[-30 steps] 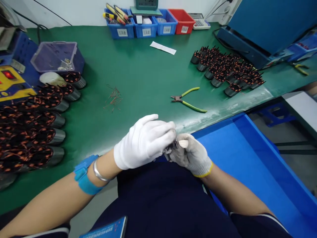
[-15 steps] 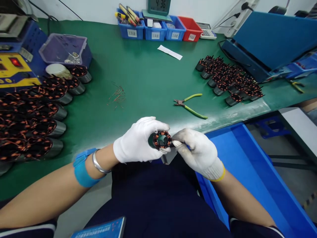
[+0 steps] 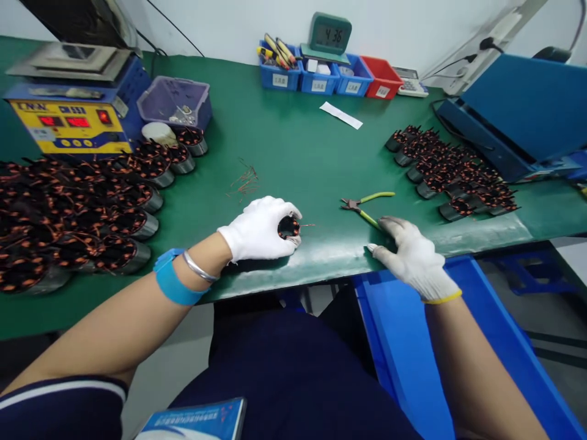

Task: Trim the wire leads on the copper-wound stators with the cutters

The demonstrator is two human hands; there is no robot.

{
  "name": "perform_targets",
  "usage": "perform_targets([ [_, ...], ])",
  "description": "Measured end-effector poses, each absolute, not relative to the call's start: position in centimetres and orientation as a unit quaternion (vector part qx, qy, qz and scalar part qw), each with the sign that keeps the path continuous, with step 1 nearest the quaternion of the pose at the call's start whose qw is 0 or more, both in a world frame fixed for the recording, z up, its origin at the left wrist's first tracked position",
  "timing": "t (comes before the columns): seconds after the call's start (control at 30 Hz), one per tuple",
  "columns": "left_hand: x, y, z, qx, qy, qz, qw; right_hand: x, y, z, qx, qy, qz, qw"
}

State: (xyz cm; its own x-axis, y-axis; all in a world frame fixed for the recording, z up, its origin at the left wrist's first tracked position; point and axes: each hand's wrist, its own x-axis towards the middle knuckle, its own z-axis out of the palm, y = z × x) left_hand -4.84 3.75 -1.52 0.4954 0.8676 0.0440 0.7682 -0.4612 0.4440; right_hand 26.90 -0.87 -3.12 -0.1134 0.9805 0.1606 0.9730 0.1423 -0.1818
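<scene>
In its white glove, my left hand (image 3: 261, 231) is wrapped round a motor stator (image 3: 288, 228) with copper windings, close to the table's front edge. A thin copper wire sticks out of the stator to the right. My gloved right hand (image 3: 410, 253) has its thumb and fingers apart, with nothing between them. Its fingertips reach the lower green handle of the wire cutters (image 3: 362, 208), whose jaws point left; I cannot tell whether they touch. Several snipped wire ends (image 3: 246, 181) lie behind my left hand.
Rows of stators (image 3: 114, 247) stand at the left, another group (image 3: 454, 177) at the right. A yellow-fronted soldering unit (image 3: 68, 125), a purple bin (image 3: 172, 101), blue boxes (image 3: 280, 79), a red box (image 3: 383, 79) and a clock (image 3: 330, 33) line the back. A blue tray (image 3: 413, 342) sits below the edge.
My right hand has let go of the stator's side and moved right to the cutters' handle. My left hand has carried the stator forward over the table. The view has shifted.
</scene>
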Motion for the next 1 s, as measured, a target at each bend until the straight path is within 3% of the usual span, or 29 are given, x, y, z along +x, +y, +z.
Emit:
perform_targets([
  [0.27, -4.6, 3.5, -1.1, 0.817, 0.532, 0.127, 0.183, 25.5, 0.9, -3.7, -0.661, -0.75, -0.011, 0.039],
  [0.53, -3.9, 3.0, -1.7, 0.81, 0.537, 0.14, 0.193, 26.0, 0.4, -1.2, -0.646, -0.762, -0.001, -0.047],
  [0.7, -3.9, 3.2, -1.7, 0.788, 0.534, 0.152, 0.267, 22.4, 0.9, 0.2, -0.684, -0.721, -0.036, -0.108],
  [0.83, -3.8, 3.0, -1.7, 0.768, 0.543, 0.162, 0.298, 21.1, 2.5, -1.4, -0.72, -0.689, -0.069, -0.041],
  [1.0, -3.4, 2.8, -1.7, 0.758, 0.552, 0.167, 0.305, 21.6, 2.5, -3.3, -0.668, -0.723, 0.034, 0.171],
])
